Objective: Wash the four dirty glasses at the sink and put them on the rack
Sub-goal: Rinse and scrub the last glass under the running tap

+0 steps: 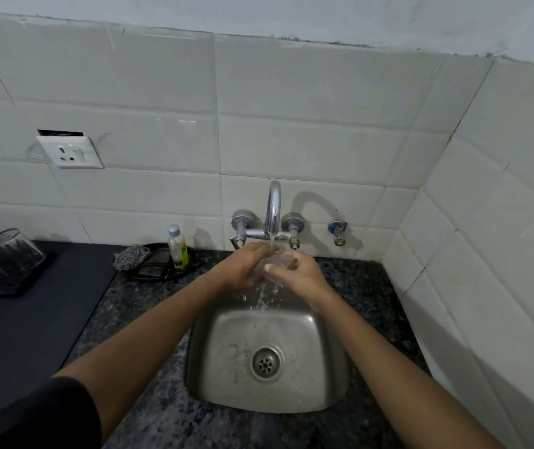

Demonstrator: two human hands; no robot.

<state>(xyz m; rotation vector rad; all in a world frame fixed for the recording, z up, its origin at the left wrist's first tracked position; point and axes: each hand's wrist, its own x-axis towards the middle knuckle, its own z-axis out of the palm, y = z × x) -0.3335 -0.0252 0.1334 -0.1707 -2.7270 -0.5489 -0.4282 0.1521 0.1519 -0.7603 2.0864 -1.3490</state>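
A clear drinking glass (274,263) sits under the running stream from the curved chrome tap (273,207), above the steel sink basin (207,351). The left hand (243,267) and right hand (299,270) both curl their fingers around it. Rinsing seems under way; next it likely goes to the dark rack (37,281) at nine o'clock on the tabletop, beside upturned clear glasses (10,251).

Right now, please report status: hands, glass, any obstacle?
Both hands, left hand and right hand, gripping glass under running tap. Glasses on rack. No obstacle seen.
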